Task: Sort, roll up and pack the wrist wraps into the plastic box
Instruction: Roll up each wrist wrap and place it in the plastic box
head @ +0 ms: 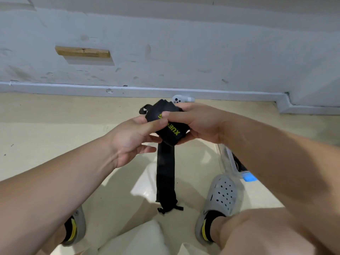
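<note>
Wall: grey, scuffed, a wood strip fixed upper left.
Skirting edge: small white gadget lying against it.
Floor: cream, two grey clogs on it.

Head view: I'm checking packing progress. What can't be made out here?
Box: head view, mostly behind the right forearm; contents unseen.
Wrap lettering: head view, left hand and right hand cover all but "XUE".
White device by the wall: head view, partly behind the wrap, too small to identify.
</note>
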